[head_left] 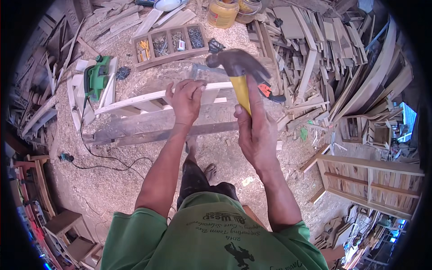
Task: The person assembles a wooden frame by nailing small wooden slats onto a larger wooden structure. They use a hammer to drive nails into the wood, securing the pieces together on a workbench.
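Observation:
My right hand (258,135) is closed round the yellow handle of a claw hammer (241,87), its dark head raised above the bench. With bent fingers, my left hand (185,100) grips the top edge of a pale wooden frame (139,101). A long narrow strip and several short crosspieces make up that frame, which lies along the workbench (157,123). The hammer head hangs just beyond the right part of the frame, apart from it. Whether my left fingers also pinch a nail cannot be seen.
A wooden tray (170,58) holds nails and screws in compartments. A green electric planer (97,77) with a trailing cord sits at left. Offcuts (310,40) pile up at right; a slatted wooden panel (371,182) lies on the shavings-covered floor. Jars (222,12) stand at the back.

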A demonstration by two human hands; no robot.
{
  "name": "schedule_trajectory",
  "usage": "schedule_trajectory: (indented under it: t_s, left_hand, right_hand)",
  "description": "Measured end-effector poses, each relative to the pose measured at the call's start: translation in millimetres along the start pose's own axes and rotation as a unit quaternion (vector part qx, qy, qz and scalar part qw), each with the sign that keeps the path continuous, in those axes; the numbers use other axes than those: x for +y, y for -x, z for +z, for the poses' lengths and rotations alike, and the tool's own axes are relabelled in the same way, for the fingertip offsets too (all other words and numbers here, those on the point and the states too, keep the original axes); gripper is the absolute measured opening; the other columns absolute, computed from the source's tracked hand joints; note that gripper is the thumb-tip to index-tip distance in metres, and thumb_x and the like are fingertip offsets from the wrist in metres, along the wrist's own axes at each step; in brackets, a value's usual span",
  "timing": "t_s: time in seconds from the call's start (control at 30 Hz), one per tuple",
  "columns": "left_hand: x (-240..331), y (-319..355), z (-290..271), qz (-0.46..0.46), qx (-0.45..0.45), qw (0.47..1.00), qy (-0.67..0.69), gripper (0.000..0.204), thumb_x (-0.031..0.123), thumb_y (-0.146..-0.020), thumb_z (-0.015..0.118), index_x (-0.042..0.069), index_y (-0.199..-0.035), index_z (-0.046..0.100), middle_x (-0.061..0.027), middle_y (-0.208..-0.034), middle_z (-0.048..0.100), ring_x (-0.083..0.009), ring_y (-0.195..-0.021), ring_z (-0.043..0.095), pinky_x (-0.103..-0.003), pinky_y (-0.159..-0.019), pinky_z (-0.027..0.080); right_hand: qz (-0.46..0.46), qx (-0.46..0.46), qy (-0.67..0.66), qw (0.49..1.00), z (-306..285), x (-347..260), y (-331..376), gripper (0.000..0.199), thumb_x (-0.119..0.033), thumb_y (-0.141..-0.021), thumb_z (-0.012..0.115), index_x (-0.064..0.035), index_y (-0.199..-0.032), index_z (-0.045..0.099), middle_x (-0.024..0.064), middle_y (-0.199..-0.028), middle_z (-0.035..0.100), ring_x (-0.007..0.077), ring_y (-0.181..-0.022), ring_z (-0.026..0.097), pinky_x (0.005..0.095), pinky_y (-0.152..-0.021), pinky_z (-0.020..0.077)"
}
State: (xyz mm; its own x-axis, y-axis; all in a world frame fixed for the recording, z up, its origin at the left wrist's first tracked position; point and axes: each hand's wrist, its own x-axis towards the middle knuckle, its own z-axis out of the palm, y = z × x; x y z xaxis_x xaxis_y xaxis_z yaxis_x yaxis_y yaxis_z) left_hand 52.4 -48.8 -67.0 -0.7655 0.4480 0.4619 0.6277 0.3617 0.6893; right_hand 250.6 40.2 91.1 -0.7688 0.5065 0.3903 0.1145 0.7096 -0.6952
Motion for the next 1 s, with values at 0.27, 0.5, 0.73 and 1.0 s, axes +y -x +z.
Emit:
schedule_trajectory:
  t_s: [0.27,0.5,0.73,1.0]
  left_hand:
    - [-4,-2,3,-0.017,-0.016,0.999,-0.037,0.013,0.03,-0.1,0.077,0.023,-0.107,0.086,0.0052,-0.106,0.082,-0.0166,-0.117,0.069,-0.051,-0.127,0.022]
    - [-4,0,2,-0.018,-0.009,1.0,-0.016,0.016,0.032,-0.1,0.077,0.023,-0.107,0.087,0.004,-0.104,0.083,-0.0165,-0.114,0.07,-0.049,-0.128,0.022]
    - [1,-4,0,-0.026,-0.017,0.999,-0.006,0.014,0.029,-0.098,0.078,0.023,-0.107,0.086,0.0002,-0.105,0.083,-0.0207,-0.113,0.07,-0.049,-0.127,0.023]
    - [-15,-56,-47,0.055,-0.292,0.949,-0.102,0.047,0.028,-0.092,0.08,0.019,-0.137,0.073,-0.0169,-0.121,0.08,-0.0418,-0.116,0.074,-0.053,-0.1,0.057]
  right_hand:
    - [0.037,-0.163,0.215,0.962,26,18,-13,0.069,-0.01,-0.11,0.063,-0.0219,-0.174,0.04,0.0277,-0.111,0.076,0.0455,-0.083,0.077,0.0532,-0.07,0.0604]
    - [0.02,-0.065,0.159,0.985,38,14,-1,0.067,-0.016,-0.11,0.061,-0.0203,-0.173,0.039,0.0274,-0.092,0.074,0.0488,-0.075,0.073,0.0589,-0.068,0.0561]
    - [0.109,-0.078,0.222,0.966,57,53,13,0.073,-0.019,-0.111,0.057,-0.028,-0.177,0.029,0.0268,-0.097,0.075,0.049,-0.076,0.074,0.0602,-0.069,0.0605]
    - [0.135,-0.075,0.231,0.961,74,73,24,0.074,-0.024,-0.113,0.056,-0.0306,-0.179,0.023,0.0278,-0.097,0.076,0.0495,-0.077,0.075,0.0604,-0.071,0.0607]
